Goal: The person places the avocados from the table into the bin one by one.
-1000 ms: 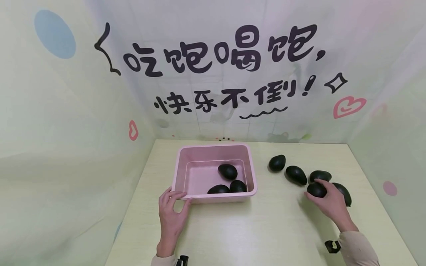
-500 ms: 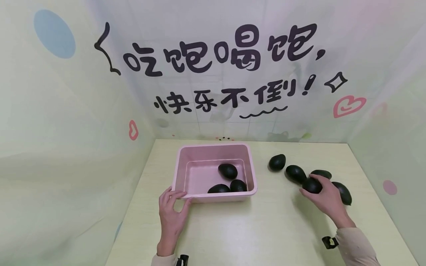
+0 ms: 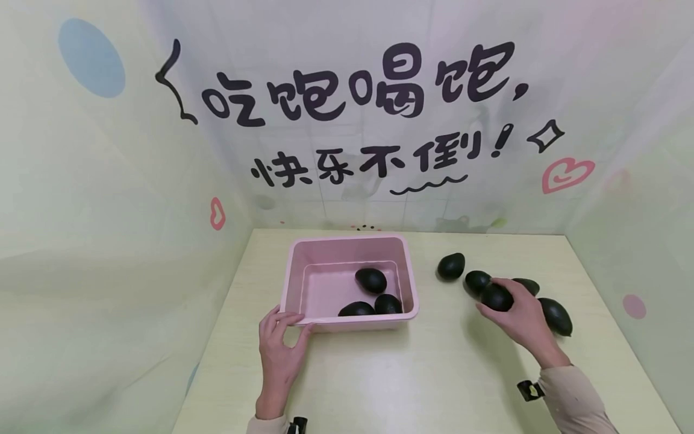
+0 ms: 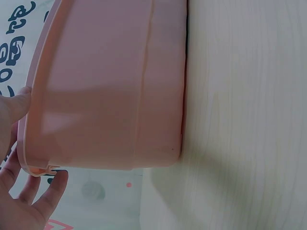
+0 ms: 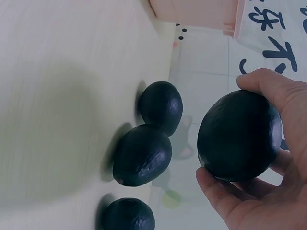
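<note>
My right hand (image 3: 520,313) holds a dark avocado (image 3: 496,298) between thumb and fingers. In the right wrist view that avocado (image 5: 240,136) is up off the table, apart from the others. Below and around it lie several more avocados, among them one at the back (image 3: 451,266), one beside the held fruit (image 3: 477,283) and one at the right (image 3: 555,316). A pink plastic bin (image 3: 347,320) stands left of centre with 3 avocados (image 3: 371,280) inside. At its front left corner, my left hand (image 3: 282,346) grips the rim, seen closely in the left wrist view (image 4: 33,196).
The pale wooden table (image 3: 379,380) is bounded by a printed cloth backdrop (image 3: 347,205) behind and at both sides. The bin's right wall stands between the inside of the bin and the loose avocados.
My right hand has lifted the avocado and carried it left, away from the right-hand avocados. The left hand and the bin have stayed in place.
</note>
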Motion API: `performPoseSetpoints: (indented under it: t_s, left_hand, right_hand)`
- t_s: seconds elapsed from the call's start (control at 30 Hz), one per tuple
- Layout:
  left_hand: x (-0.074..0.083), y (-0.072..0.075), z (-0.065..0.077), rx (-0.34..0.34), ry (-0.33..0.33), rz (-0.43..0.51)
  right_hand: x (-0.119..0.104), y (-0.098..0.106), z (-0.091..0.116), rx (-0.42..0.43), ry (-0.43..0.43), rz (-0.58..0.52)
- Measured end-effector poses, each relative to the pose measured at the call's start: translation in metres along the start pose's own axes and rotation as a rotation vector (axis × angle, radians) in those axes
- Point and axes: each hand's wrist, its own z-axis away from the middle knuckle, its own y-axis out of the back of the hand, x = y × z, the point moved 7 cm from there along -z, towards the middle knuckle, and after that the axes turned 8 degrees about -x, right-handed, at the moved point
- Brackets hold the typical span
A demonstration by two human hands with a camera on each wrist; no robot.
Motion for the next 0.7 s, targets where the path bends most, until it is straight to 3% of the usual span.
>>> performPoseSetpoints:
  t_s: [0.23,0.7]
  left_hand:
    - [0.001,0.0,0.0,-0.002,0.004,-0.003]
    - [0.001,0.001,0.0,0.001,0.02,0.003]
  right_hand:
    - [-0.01,-0.001,-0.004,-0.005,0.014,-0.03]
    - [-0.028,-0.002,-0.01,0.065,0.082,-0.051]
